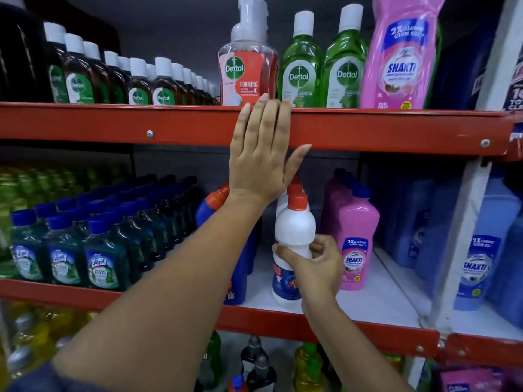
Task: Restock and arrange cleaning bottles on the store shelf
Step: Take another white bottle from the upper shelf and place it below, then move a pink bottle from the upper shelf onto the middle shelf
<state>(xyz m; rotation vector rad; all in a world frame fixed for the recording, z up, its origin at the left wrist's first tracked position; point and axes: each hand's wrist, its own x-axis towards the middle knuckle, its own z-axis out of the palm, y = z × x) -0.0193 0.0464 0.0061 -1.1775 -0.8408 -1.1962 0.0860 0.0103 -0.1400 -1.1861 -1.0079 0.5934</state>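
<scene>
A white bottle with a red cap [294, 230] stands upright at the front of the middle shelf [376, 304]. My right hand [314, 267] grips its waist from the right. More red-capped white bottles stand behind it, mostly hidden. My left hand [263, 154] lies flat with fingers spread against the red front beam of the upper shelf [396, 128], holding nothing. A blue bottle with an orange-red cap [237, 275] stands just left of the white one, partly behind my left forearm.
Pink Shakti bottles [356, 244] stand right of the white bottle, blue ones [478, 261] farther right past a white upright. Dark green Lizol bottles [102, 261] fill the middle shelf's left. Dettol bottles [300, 66] and a foaming pump bottle [246, 69] line the upper shelf.
</scene>
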